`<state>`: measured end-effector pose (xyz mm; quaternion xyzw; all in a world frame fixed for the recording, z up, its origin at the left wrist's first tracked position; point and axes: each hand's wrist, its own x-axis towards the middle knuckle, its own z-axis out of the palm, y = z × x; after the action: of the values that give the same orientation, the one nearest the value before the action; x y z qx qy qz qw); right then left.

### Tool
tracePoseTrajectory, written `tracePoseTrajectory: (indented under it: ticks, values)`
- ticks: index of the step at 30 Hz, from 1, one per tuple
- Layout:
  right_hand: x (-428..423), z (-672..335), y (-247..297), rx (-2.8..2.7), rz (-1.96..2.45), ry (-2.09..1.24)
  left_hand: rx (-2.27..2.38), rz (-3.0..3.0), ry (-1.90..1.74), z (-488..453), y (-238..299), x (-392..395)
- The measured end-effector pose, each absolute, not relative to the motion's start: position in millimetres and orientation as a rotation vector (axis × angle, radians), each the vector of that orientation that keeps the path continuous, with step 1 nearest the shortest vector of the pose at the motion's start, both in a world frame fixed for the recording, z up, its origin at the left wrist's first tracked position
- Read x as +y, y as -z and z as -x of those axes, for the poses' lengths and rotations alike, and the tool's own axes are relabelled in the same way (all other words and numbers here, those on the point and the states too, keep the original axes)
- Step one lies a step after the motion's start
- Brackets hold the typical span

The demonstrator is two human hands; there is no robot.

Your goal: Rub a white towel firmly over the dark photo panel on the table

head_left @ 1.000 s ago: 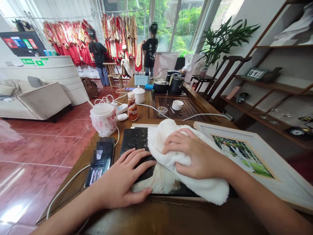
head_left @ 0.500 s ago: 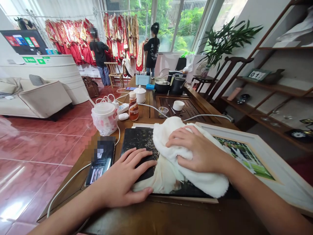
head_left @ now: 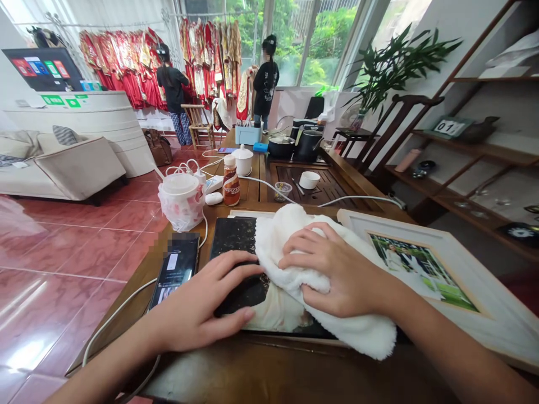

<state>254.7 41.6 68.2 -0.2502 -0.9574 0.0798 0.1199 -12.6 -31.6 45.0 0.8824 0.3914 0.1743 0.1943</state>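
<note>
A dark glossy photo panel [head_left: 236, 238] lies flat on the wooden table [head_left: 261, 370] in front of me. My left hand [head_left: 202, 306] rests flat on the panel's near left part, fingers stretched out. My right hand [head_left: 332, 272] presses a white fluffy cloth [head_left: 362, 331] onto the panel's right half, fingers curled into the cloth. The cloth hides much of the picture.
A white-framed photo [head_left: 425, 269] lies to the right. A phone [head_left: 174, 269] on a white cable lies left of the panel. Behind stand a bagged white cup [head_left: 181, 202], a brown bottle [head_left: 230, 182], a tea tray and kettles. Two people stand far off by red garments.
My right hand has slid the cloth to the right and then back left across the panel. My left hand has stayed on the panel, shifted slightly.
</note>
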Motion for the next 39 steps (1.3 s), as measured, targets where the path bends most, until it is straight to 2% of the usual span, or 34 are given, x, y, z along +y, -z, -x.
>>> tracePoseTrajectory:
  ticks: [6,12,18,23,29,39]
  values:
    - [43,-259,-66,-2.781,0.727,-0.263,1.64,-2.388,-0.706,67,-42,-38]
    - [45,-260,-63,-2.778,0.732,-0.26,1.943,-2.377,-0.531,115,-3,-51]
    - [45,-258,-63,-2.777,0.732,-0.273,1.734,-2.314,-0.539,128,5,-83]
    - [43,-257,-64,-2.768,0.741,-0.27,1.976,-2.358,-0.533,130,11,-87]
    - [42,-257,-65,-2.765,0.738,-0.269,1.728,-2.348,-0.6,124,1,-91]
    - [42,-260,-66,-2.765,0.734,-0.281,2.052,-2.417,-0.438,125,18,-73]
